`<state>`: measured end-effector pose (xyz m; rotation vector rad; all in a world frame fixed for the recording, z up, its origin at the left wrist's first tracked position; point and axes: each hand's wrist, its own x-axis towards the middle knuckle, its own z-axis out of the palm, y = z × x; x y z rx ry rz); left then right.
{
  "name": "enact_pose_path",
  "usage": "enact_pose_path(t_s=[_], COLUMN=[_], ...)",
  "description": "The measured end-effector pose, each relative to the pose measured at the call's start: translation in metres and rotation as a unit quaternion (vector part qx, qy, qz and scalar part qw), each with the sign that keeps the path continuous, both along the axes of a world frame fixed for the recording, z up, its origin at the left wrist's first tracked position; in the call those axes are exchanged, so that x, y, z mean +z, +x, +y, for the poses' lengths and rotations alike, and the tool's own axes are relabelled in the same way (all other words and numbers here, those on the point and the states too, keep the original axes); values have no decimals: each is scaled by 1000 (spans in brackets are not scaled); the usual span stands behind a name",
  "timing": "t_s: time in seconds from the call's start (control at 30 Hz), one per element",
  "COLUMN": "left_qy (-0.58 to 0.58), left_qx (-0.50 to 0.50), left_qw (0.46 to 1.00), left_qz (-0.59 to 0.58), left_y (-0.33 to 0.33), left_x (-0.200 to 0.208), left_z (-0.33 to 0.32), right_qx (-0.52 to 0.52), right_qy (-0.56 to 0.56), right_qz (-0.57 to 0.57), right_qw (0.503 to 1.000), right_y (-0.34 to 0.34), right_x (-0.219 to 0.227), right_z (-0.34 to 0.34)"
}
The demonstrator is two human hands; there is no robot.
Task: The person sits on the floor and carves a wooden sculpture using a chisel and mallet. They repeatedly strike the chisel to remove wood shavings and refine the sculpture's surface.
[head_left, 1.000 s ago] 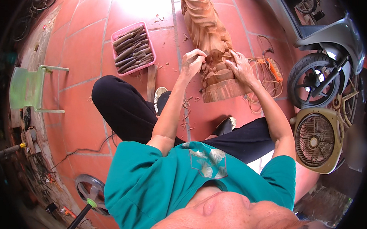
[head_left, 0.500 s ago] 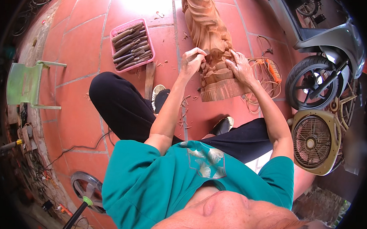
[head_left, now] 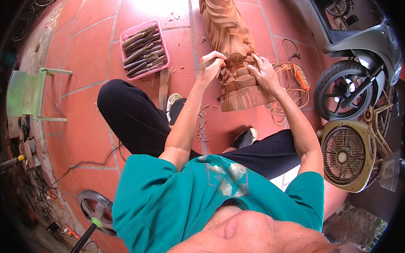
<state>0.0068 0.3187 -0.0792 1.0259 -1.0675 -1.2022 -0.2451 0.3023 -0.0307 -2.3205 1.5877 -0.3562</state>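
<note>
A carved wooden statue [head_left: 231, 33] with flowing folds lies on the tiled floor ahead of me, its flat base toward me. At the left side of its carved lower part, my left hand [head_left: 209, 67] has its fingers curled in and pinched together. What they hold, if anything, is too small to make out. My right hand [head_left: 265, 76] rests on the statue's right side near the base, fingers stretched out against the wood. Left of the statue, a pink plastic basket [head_left: 168, 64] holds several dark-handled carving tools [head_left: 145, 49]. A wooden bar [head_left: 164, 89] lies just below it.
Wood shavings [head_left: 203, 115] are scattered between my feet. Right of the statue lies a coiled cord [head_left: 283, 91] with an orange-handled tool [head_left: 300, 76]. A scooter's front wheel [head_left: 344, 89] and a box fan [head_left: 344, 156] stand farther right. A green chair [head_left: 26, 94] is at the left.
Both hands keep nearly the same places on the statue. My left hand has shifted very slightly, its fingers still curled. The whole view has moved a little.
</note>
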Motion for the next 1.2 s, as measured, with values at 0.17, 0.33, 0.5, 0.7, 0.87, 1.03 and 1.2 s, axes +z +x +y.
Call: enact_pose_path(t_s=[0.17, 0.33, 0.5, 0.7, 0.87, 1.03, 1.2], left_qy=[17, -24, -25, 3, -8, -10, 50], left_qx=[-4, 37, -13, 7, 35, -13, -20], left_qw=[1000, 998, 1000, 1000, 999, 1000, 998], left_qz=[9, 43, -2, 9, 13, 18, 30], left_y=[12, -7, 6, 15, -4, 5, 17], left_x=[9, 4, -1, 14, 4, -3, 17], left_z=[-5, -12, -2, -6, -14, -2, -4], right_qx=[-5, -7, 6, -1, -11, -2, -5], right_qy=[10, 12, -5, 2, 15, -3, 14], right_qz=[7, 6, 0, 0, 4, 3, -4], right_qw=[1000, 1000, 1000, 1000, 1000, 1000, 1000], right_y=[1, 2, -2, 0, 6, 0, 1], right_x=[3, 2, -4, 0, 4, -3, 1], right_z=[-1, -1, -4, -3, -2, -5, -2])
